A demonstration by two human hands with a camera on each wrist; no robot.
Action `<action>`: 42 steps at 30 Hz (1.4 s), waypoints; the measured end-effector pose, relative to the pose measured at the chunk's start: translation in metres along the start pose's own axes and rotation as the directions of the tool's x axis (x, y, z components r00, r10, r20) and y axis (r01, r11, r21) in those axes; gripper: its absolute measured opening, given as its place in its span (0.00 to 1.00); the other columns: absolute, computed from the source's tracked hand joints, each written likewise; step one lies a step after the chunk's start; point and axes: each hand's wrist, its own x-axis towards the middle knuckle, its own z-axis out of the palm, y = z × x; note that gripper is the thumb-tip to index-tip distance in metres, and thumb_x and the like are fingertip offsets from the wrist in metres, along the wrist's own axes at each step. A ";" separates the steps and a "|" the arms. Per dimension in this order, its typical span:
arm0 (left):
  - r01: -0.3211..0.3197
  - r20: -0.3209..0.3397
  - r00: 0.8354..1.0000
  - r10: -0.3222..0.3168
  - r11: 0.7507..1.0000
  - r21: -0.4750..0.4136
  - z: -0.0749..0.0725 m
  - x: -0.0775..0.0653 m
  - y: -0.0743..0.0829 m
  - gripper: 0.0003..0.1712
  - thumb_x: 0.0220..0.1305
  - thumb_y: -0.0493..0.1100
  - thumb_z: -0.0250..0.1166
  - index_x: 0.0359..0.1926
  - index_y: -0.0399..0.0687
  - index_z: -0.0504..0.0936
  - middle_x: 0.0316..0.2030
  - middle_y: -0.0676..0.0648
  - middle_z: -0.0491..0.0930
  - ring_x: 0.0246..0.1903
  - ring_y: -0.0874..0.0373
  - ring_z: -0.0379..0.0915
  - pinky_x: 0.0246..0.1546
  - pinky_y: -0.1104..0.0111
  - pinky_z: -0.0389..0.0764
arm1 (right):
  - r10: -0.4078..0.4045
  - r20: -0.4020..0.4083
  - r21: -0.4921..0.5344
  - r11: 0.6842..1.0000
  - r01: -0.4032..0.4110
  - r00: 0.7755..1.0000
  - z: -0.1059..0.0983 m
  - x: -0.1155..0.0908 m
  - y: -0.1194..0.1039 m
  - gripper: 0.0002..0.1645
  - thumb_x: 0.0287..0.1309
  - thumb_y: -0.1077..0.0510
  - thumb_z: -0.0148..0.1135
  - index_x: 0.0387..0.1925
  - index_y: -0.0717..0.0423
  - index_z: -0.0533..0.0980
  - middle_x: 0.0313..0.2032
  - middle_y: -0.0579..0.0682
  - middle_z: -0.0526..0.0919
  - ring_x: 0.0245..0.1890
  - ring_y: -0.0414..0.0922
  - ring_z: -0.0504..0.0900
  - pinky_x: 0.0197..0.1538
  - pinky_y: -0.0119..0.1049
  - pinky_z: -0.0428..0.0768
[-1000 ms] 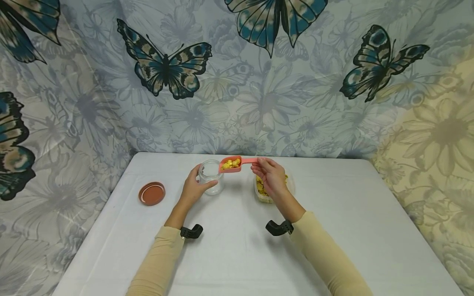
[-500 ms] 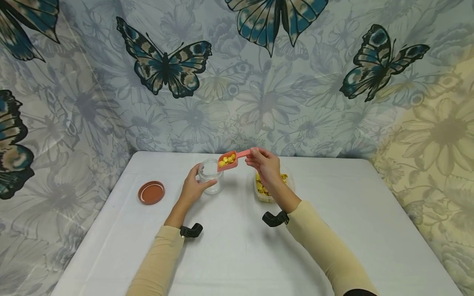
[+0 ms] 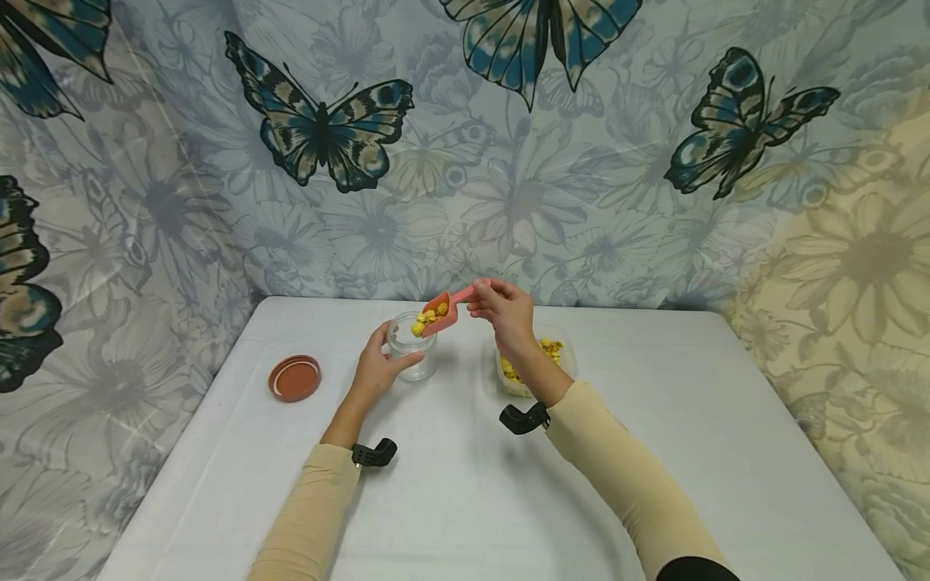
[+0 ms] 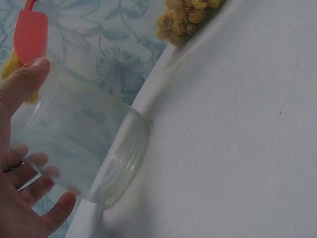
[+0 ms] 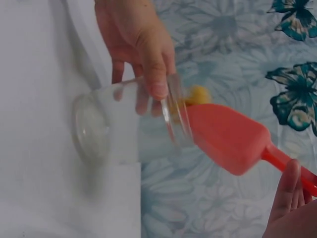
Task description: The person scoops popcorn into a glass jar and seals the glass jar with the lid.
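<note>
My left hand grips a clear glass jar near its neck, thumb on the near side and fingers around the far side. The jar stands upright on the white table. From the right, my right hand pinches the handle of a red-orange scoop. The scoop is tilted down to the left, its lip over the jar's mouth. Yellow popcorn-like pieces slide at its front edge into the opening. Below my right forearm, a clear plastic container of the same pieces is partly hidden.
A brown round lid lies on the white-covered table, left of the jar. Behind the table's far edge hangs a flowered cloth backdrop with butterflies.
My right hand has moved left and up, tipping the scoop from nearly level to a steep tilt over the jar's mouth. The pieces have shifted toward its lip. My left hand stays on the jar.
</note>
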 end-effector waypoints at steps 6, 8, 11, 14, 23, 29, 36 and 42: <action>-0.031 0.002 1.000 0.031 0.999 -0.030 -0.001 0.000 0.000 0.53 0.53 0.52 0.75 0.73 0.45 0.56 0.69 0.43 0.64 0.70 0.49 0.57 0.68 0.48 0.66 | -0.043 0.002 -0.022 0.999 0.043 0.999 0.005 0.003 -0.001 0.11 0.60 0.59 0.67 0.40 0.63 0.77 0.24 0.46 0.85 0.20 0.39 0.83 0.30 0.30 0.85; -0.035 0.004 0.999 0.035 0.999 -0.034 -0.001 0.000 0.000 0.53 0.53 0.52 0.75 0.73 0.45 0.56 0.69 0.43 0.64 0.70 0.49 0.57 0.67 0.48 0.66 | -0.040 -0.005 -0.032 0.999 0.040 0.999 0.005 0.003 -0.002 0.10 0.59 0.59 0.67 0.39 0.62 0.78 0.24 0.46 0.84 0.20 0.39 0.83 0.30 0.30 0.85; -0.036 0.006 0.999 0.036 0.999 -0.034 -0.001 -0.001 0.000 0.53 0.53 0.53 0.75 0.73 0.45 0.56 0.69 0.42 0.63 0.70 0.48 0.57 0.68 0.48 0.66 | -0.033 -0.015 -0.044 0.998 0.033 0.999 0.003 0.002 -0.002 0.10 0.60 0.58 0.67 0.39 0.60 0.79 0.24 0.46 0.84 0.20 0.39 0.83 0.30 0.31 0.85; -0.033 0.004 0.999 0.033 0.999 -0.030 -0.001 -0.001 0.000 0.53 0.53 0.53 0.75 0.74 0.45 0.55 0.70 0.42 0.63 0.71 0.48 0.56 0.68 0.48 0.66 | -0.026 -0.019 -0.052 0.998 0.025 0.999 0.001 0.002 -0.001 0.10 0.60 0.57 0.67 0.38 0.60 0.79 0.24 0.47 0.84 0.20 0.39 0.82 0.31 0.32 0.85; -0.031 0.012 0.999 0.032 0.999 -0.040 0.000 0.000 -0.002 0.53 0.53 0.50 0.75 0.74 0.45 0.55 0.70 0.43 0.62 0.71 0.48 0.55 0.68 0.47 0.65 | 0.033 -0.057 0.009 0.999 -0.032 0.998 -0.002 0.004 0.002 0.11 0.61 0.58 0.65 0.42 0.61 0.79 0.24 0.47 0.84 0.19 0.39 0.82 0.29 0.29 0.84; -0.028 0.007 1.000 0.029 0.999 -0.041 0.000 0.000 -0.002 0.54 0.53 0.52 0.75 0.74 0.46 0.55 0.71 0.43 0.61 0.72 0.48 0.55 0.68 0.47 0.65 | 0.036 -0.059 0.024 0.999 -0.035 0.998 -0.002 0.005 0.003 0.14 0.61 0.57 0.65 0.44 0.64 0.78 0.24 0.47 0.85 0.20 0.39 0.83 0.28 0.28 0.84; -0.022 0.012 1.000 0.023 0.999 -0.044 -0.001 0.001 -0.001 0.54 0.53 0.53 0.75 0.74 0.46 0.55 0.70 0.43 0.62 0.71 0.49 0.55 0.69 0.48 0.64 | 0.033 -0.073 0.037 0.999 -0.030 0.997 -0.004 0.005 0.005 0.17 0.62 0.57 0.65 0.46 0.68 0.78 0.24 0.48 0.84 0.20 0.39 0.83 0.29 0.28 0.84; -0.026 0.011 1.000 0.027 0.999 -0.046 -0.001 0.001 -0.002 0.53 0.54 0.52 0.75 0.74 0.46 0.55 0.70 0.43 0.62 0.71 0.49 0.55 0.69 0.48 0.64 | 0.034 -0.064 0.055 0.998 -0.031 0.997 -0.006 0.005 0.007 0.10 0.62 0.58 0.64 0.40 0.62 0.79 0.23 0.48 0.85 0.19 0.39 0.83 0.28 0.28 0.84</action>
